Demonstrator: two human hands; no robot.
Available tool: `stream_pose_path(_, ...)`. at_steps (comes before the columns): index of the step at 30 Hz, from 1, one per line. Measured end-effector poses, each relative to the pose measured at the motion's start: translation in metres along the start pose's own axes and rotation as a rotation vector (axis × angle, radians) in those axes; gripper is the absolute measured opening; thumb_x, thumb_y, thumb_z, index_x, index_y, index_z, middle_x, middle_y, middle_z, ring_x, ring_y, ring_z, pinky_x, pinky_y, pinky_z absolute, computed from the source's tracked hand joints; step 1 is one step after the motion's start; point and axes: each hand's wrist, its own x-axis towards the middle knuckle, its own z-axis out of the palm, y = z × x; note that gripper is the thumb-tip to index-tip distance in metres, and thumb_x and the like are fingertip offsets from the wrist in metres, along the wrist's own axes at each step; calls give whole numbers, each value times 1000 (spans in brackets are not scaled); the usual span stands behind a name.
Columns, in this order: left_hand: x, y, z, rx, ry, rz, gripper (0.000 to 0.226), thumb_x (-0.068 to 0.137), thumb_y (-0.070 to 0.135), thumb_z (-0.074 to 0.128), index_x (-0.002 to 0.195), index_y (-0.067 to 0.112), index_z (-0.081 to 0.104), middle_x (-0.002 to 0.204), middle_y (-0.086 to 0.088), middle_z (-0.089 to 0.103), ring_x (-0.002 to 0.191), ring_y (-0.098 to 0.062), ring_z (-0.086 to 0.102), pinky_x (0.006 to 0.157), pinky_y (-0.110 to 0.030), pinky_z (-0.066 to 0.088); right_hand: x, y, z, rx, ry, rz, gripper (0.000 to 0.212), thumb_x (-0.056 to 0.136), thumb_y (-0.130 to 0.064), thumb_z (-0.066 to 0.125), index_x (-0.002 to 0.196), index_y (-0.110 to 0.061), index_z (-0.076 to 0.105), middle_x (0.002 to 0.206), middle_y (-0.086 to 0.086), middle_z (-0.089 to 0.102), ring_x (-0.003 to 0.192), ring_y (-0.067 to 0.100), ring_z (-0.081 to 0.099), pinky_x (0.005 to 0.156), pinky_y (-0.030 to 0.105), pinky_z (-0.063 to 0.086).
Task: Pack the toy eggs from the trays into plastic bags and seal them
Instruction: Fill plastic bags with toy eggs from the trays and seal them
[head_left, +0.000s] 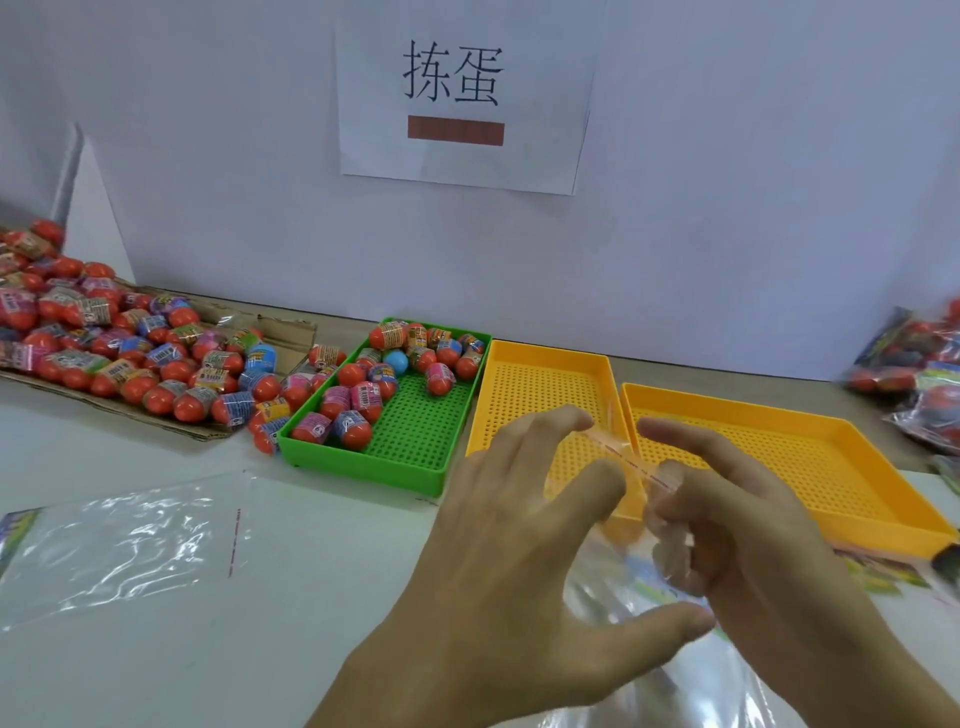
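Note:
I hold a clear plastic bag (618, 597) up in front of the two yellow trays. My right hand (753, 545) pinches its red-lined mouth, with curled fingers showing through the film. My left hand (519, 545) is spread, its fingertips touching the same lip and its thumb lying on the film lower down. Toy eggs (374, 395), red with coloured wrappers, fill the back and left of the green tray (415, 470). The near yellow tray (524, 384) and the right yellow tray (810, 452) hold no eggs.
A heap of loose eggs (130, 348) lies on flattened cardboard at the left. An empty clear bag (119, 545) lies flat on the white table at front left. Filled bags (914, 374) are stacked at the right edge. A paper sign (457, 98) hangs on the wall.

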Motion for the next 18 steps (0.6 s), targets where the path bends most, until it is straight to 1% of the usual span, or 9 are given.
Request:
stream_pose_path(1,0,1,0,-40,8,-2,48,73,74,63,91,39,35,138,15,38,127,-8,41,88,-35,42,-1,-2,1,74,1,44,48,76,10,52,108,-20,72,59,9,48,46,15,42,37,23,30)
stream_pose_path(4,2,6,3,-196,48,-10,50,68,68,72,85,46,29,127,20,39,104,-4,51,78,-15,35,0,-8,3,208,-222,184,58,58,-2,60,112,-18,72,62,14,50,45,17,46,37,24,36)
stream_pose_path(6,1,9,5,-234,96,14,54,66,56,76,85,46,27,120,15,41,97,-4,52,73,-8,31,-2,-9,2,165,-348,241,67,49,-7,65,115,-19,71,76,19,55,58,22,55,44,27,40)
stream_pose_path(8,3,10,3,-156,86,74,56,66,47,76,87,46,23,118,12,42,101,-3,50,68,-10,31,-4,-12,0,104,-399,251,63,49,-13,69,111,-24,72,86,19,59,71,24,60,49,30,43)
stream_pose_path(10,3,6,-2,-45,40,125,54,65,46,73,86,44,23,120,13,43,99,-2,47,62,-16,36,-5,-13,-4,71,-433,266,58,54,-10,72,110,-25,72,87,17,63,74,23,63,50,29,49)
stream_pose_path(12,2,1,-7,0,-101,135,42,69,51,70,84,38,33,126,17,41,98,-1,47,59,-26,48,-4,-13,-6,42,-519,302,55,64,-4,71,114,-25,69,87,13,67,78,24,66,53,31,54)
stream_pose_path(13,0,-1,-8,10,-197,125,40,73,54,70,87,36,37,132,20,36,101,-1,45,63,-34,52,-3,-12,-5,5,-553,329,54,67,-2,71,116,-26,68,88,13,68,79,25,67,55,32,55)
stream_pose_path(15,-4,-9,-8,5,-359,81,47,77,63,67,88,42,27,139,24,23,107,3,33,73,-38,50,-3,-8,-3,-133,-539,407,59,66,-7,75,121,-27,63,87,14,69,78,30,69,56,34,56)
stream_pose_path(18,-5,-16,-3,105,-530,5,56,78,66,66,85,48,13,143,21,7,108,1,19,74,-34,35,-2,7,3,-443,-386,405,66,62,-14,79,123,-25,58,73,5,68,66,24,67,56,33,54)
